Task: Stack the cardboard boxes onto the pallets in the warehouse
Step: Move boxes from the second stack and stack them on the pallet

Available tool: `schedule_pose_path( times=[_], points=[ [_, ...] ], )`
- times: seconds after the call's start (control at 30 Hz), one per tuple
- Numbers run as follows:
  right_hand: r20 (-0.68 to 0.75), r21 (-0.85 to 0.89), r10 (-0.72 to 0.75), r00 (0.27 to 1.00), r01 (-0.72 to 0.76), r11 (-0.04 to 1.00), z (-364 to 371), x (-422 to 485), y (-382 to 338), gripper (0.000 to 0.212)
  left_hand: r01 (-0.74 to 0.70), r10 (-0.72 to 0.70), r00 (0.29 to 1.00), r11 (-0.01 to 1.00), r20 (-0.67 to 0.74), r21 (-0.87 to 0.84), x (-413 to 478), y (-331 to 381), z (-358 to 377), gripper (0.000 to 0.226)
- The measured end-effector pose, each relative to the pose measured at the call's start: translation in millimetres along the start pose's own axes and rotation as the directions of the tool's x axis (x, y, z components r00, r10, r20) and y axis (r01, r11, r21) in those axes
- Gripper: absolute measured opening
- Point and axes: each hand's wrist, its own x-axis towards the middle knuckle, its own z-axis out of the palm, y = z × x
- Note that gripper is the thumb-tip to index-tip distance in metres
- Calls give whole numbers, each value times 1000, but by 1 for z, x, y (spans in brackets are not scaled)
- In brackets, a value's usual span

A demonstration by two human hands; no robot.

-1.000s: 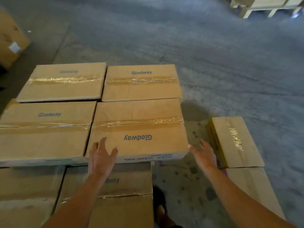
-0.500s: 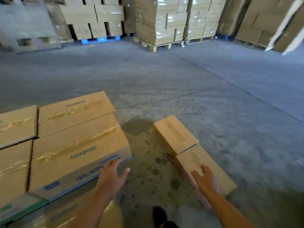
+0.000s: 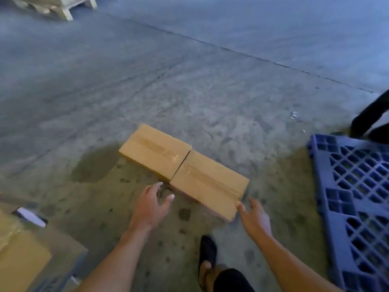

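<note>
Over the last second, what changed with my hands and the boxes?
Both hands left the stack and swung right toward the floor boxes. The left hand hovers open beside the left corner of the near box; the right hand reaches its near corner with its fingertips, nothing gripped. A blue pallet came into view. The near box and the far box stayed end to end.

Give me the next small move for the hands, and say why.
Probably grip the nearer cardboard box with the left hand and right hand: both are open and empty, and they flank it where it lies on the floor.
</note>
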Motion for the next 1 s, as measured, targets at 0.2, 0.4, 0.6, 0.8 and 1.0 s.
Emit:
schedule_pose_path(
  times=[0.2, 0.4, 0.6, 0.8, 1.0],
  points=[
    [-2, -62, 133, 991, -133, 989, 41, 89, 7, 57, -65, 51, 980, 995, 195, 69, 113, -14, 80, 65],
    [-31, -25, 277, 960, -278, 960, 133, 183, 58, 59, -93, 59, 959, 989, 276, 115, 220, -98, 175, 67],
    [-69, -10, 397, 915, -399, 917, 239, 266, 150, 68, -168, 113, 954, 969, 278, 181, 322, -211, 270, 67],
    [-225, 65, 410, 884, -407, 911, 306, 314, 222, 77, -163, 127, 979, 956, 157, 243, 381, -289, 332, 85],
    [-265, 198, 448, 854, -406, 892, 333, 326, 263, 104, -156, 167, 985, 965, -40, 212, 389, -313, 363, 78]
  ],
)
